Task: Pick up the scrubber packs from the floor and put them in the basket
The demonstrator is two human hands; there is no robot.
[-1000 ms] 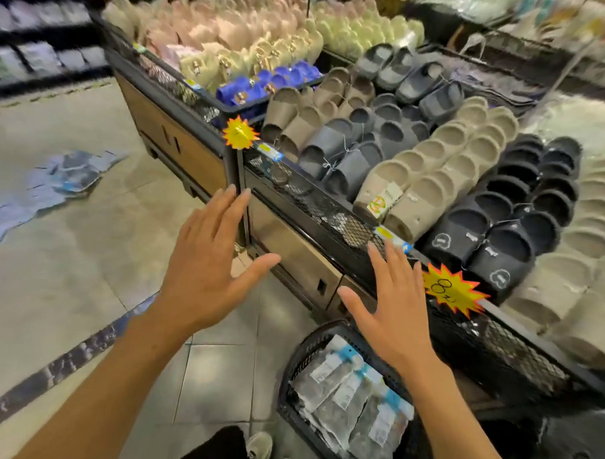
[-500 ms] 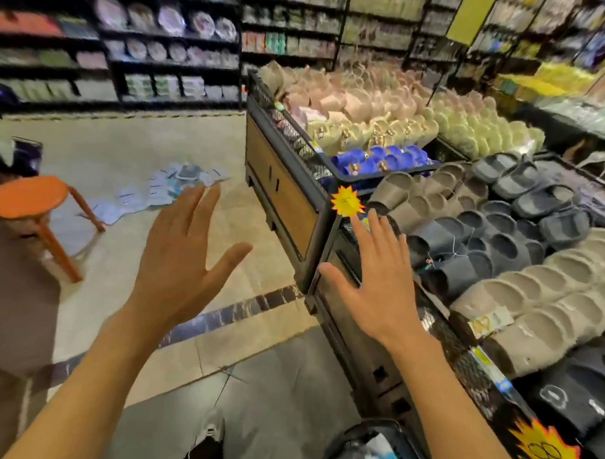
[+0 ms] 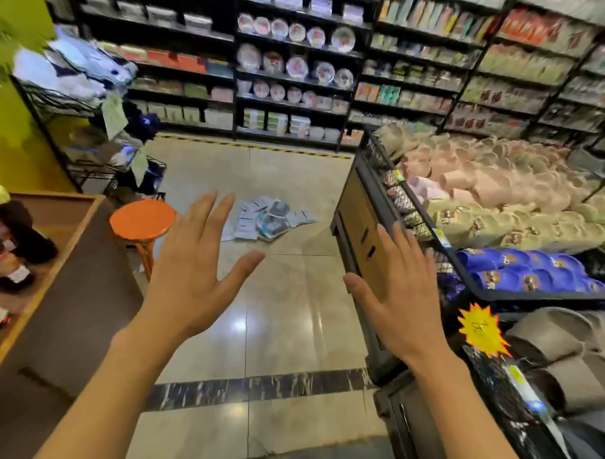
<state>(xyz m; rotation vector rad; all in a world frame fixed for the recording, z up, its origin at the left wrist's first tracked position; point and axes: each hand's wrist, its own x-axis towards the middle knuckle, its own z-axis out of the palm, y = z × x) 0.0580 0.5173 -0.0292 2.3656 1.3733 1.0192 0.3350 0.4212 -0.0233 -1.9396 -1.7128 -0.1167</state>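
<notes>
Both hands, the left hand (image 3: 193, 277) and the right hand (image 3: 401, 294), are held out in front, fingers spread, holding nothing. The scrubber packs (image 3: 267, 221) lie heaped on the floor (image 3: 291, 304) ahead, just past the orange stool (image 3: 142, 220). Best to walk close, crouch, and gather several flat packs at once. The basket is out of view; the number of packs is unclear.
</notes>
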